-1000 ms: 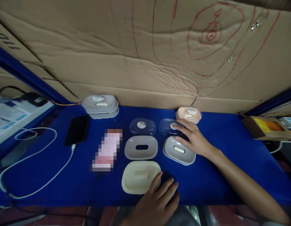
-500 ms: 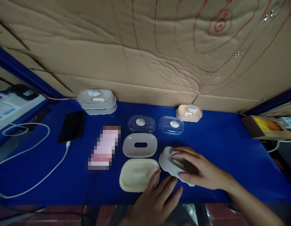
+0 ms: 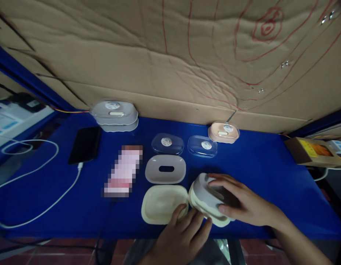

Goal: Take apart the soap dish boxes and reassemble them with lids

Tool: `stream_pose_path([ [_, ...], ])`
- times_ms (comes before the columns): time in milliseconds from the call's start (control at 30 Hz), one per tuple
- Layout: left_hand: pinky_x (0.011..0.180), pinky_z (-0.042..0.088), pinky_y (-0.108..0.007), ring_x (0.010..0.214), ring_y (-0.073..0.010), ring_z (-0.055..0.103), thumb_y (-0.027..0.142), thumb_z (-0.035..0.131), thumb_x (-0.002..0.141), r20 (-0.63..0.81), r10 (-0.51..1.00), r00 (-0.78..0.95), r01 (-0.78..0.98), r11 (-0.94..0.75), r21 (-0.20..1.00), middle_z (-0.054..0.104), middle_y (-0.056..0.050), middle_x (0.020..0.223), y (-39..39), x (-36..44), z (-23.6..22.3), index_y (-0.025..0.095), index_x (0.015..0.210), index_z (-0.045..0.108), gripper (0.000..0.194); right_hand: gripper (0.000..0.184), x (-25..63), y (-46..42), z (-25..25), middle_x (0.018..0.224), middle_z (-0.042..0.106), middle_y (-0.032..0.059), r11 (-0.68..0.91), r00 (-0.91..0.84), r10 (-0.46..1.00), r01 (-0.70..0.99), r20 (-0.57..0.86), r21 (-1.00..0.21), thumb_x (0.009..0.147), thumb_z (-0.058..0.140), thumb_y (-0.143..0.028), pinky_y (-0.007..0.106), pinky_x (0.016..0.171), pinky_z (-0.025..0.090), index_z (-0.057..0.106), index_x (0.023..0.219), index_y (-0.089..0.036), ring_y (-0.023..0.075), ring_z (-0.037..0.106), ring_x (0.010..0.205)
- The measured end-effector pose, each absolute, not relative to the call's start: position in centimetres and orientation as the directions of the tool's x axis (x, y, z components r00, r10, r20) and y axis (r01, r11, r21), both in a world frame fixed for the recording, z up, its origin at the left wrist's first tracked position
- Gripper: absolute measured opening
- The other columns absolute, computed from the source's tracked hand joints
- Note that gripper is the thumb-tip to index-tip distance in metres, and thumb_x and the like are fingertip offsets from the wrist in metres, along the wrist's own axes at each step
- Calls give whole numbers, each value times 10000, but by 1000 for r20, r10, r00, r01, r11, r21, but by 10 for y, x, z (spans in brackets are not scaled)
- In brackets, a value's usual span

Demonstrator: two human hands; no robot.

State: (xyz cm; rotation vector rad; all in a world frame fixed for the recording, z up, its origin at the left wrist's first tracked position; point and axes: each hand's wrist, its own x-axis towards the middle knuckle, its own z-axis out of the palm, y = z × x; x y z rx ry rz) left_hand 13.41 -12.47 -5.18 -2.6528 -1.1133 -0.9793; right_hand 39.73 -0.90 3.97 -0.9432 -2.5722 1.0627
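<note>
My right hand (image 3: 234, 200) grips the grey slotted tray of a soap dish (image 3: 205, 189), thumb at the near side and fingers across the top. The grey tray is tilted above a cream base (image 3: 193, 202), whose left and near rim shows beneath it. My left hand (image 3: 184, 232) lies with fingers spread, its fingertips at the near rim of that base and one finger over the edge of another cream base (image 3: 159, 204). Just behind sits a second grey slotted tray (image 3: 165, 159). Two clear lids (image 3: 161, 150) (image 3: 195, 151) with round stickers lie farther back.
Stacked grey soap dishes (image 3: 118, 123) stand at the back left, a pink one (image 3: 218, 138) at the back right. A black phone (image 3: 84, 145) with a white cable (image 3: 68, 195) and a blurred-out pink screen (image 3: 123, 171) are left. A cardboard box (image 3: 300, 156) sits at the right edge.
My right hand has raised and shifted the grey tray slightly right, so the cream base beneath it now shows. My left fingers have come to that base's near rim. The view has shifted slightly.
</note>
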Motion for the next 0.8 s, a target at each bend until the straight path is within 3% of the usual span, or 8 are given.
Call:
stream_pose_path([
  [133, 1397, 85, -538, 1233, -232, 625, 316, 704, 1046, 593, 595, 543, 650, -744, 151, 761, -72, 1268, -125, 133, -50, 215, 1306, 777, 289, 661, 398, -1, 38, 1704, 517, 111, 580, -762, 647, 502, -11, -641, 1019, 762, -448, 490, 1234, 544, 457, 1598, -355, 291, 513, 1582],
  [267, 1386, 103, -548, 1409, -259, 566, 323, 666, 1072, 572, 598, 561, 659, -741, 129, 713, -93, 1455, -123, 134, -44, 218, 1380, 744, 335, 607, 390, 25, 35, 1708, 497, 139, 671, -744, 659, 517, 108, -532, 1016, 763, -440, 555, 1255, 512, 517, 1558, -323, 330, 473, 1605],
  [367, 1357, 182, -554, 1407, -260, 566, 315, 615, 1103, 534, 564, 630, 626, -776, 81, 739, -73, 1408, -121, 132, -42, 214, 1335, 756, 289, 579, 381, 47, 30, 1708, 497, 156, 735, -756, 632, 515, 171, -440, 1004, 777, -446, 599, 1273, 478, 574, 1525, -296, 362, 457, 1613],
  [500, 1209, 394, -474, 1253, -233, 627, 305, 633, 1103, 549, 481, 684, 570, -821, 8, 759, -51, 1305, -120, 131, -50, 223, 1288, 756, 237, 636, 372, 56, 21, 1724, 489, 146, 774, -814, 571, 488, 111, -403, 980, 807, -484, 602, 1294, 454, 590, 1545, -290, 370, 439, 1626],
  [633, 1114, 460, -398, 1212, -208, 631, 326, 659, 1098, 578, 472, 665, 582, -813, -7, 765, -32, 1278, -122, 132, -60, 239, 1281, 751, 223, 769, 377, 54, 23, 1765, 446, 121, 774, -846, 531, 464, 42, -431, 941, 817, -610, 593, 1299, 449, 541, 1604, -334, 366, 420, 1641],
  [733, 1088, 479, -380, 1203, -203, 634, 330, 639, 1110, 600, 457, 656, 577, -817, -10, 767, -38, 1311, -123, 133, -63, 242, 1301, 755, 241, 681, 398, 77, 30, 1762, 456, 102, 735, -768, 628, 531, 126, -422, 1037, 712, -548, 563, 1306, 445, 476, 1649, -363, 331, 432, 1639],
  [800, 1079, 490, -378, 1225, -210, 630, 327, 607, 1123, 594, 460, 660, 578, -816, -12, 756, -52, 1359, -122, 133, -62, 230, 1322, 753, 265, 619, 421, 106, 31, 1733, 494, 109, 691, -658, 718, 635, 228, -345, 1066, 669, -499, 613, 1334, 382, 483, 1640, -364, 349, 427, 1640],
])
